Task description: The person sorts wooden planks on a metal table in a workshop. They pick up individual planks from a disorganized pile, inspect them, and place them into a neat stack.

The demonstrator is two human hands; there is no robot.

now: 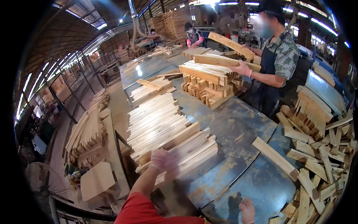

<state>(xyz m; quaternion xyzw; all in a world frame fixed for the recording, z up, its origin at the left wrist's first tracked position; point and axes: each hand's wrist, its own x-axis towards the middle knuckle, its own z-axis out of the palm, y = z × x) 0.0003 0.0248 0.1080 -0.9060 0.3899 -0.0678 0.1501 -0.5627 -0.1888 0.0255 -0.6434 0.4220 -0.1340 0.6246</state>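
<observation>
My left hand, in a pale pink glove, lies on a row of pale wooden slats spread side by side on a metal-topped table. Its fingers are blurred, so their grip is unclear. Beside it, one darker slat rises above its neighbours. Near the lower edge, my right hand, also gloved, hovers at the table's near part. Its fingers are loosely bent, and I see nothing in them. A single wooden board lies farther off to the right of centre.
Across the table a masked co-worker holds boards over a stacked pile of slats. Jumbled offcuts fill the right side. At left stand more stacked slats, a pale panel and a wire-caged fan.
</observation>
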